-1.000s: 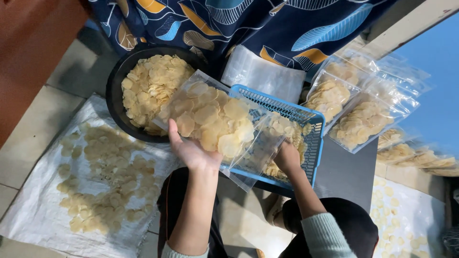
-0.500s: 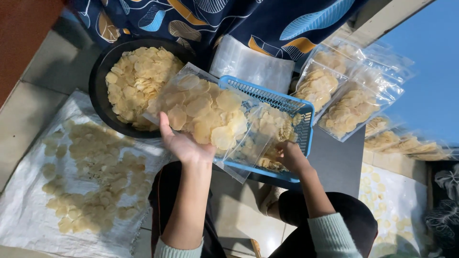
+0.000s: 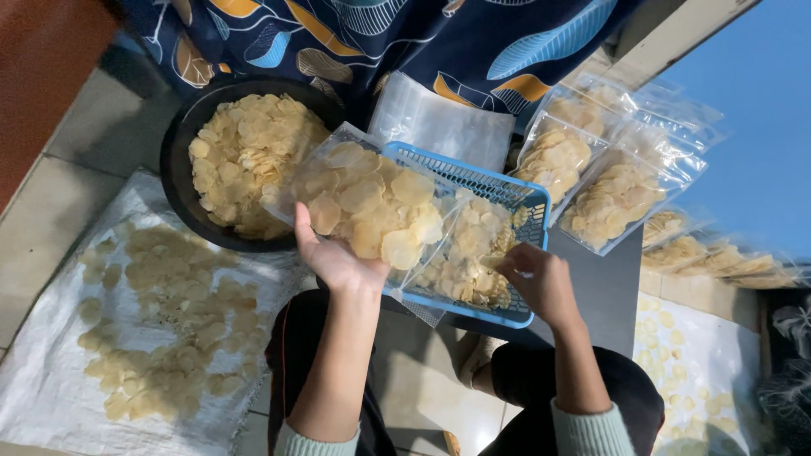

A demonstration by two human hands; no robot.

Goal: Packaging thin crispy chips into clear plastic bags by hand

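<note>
A: Left hand is supporting a clear plastic bag filled with pale round chips from below, palm up, fingers spread under its lower edge. The bag is lying tilted, partly over the black round basin of loose chips and partly over the blue plastic lattice basket.

B: Right hand?

A: It is reaching into the basket, fingertips pinched together on what looks like a few chips or the bag's open mouth; I cannot tell which. The basket is sitting on a dark tabletop above the person's knees.

B: Risks from here?

A: In my judgement, the bag is resting on an open palm only, so a tilt toward its mouth could be spilling chips onto the tiled floor. Squeezing would be cracking the thin chips.

B: Surroundings?

A: Sealed bags of chips are lying just right of the basket; more chips are drying on a white woven sack at left.
</note>
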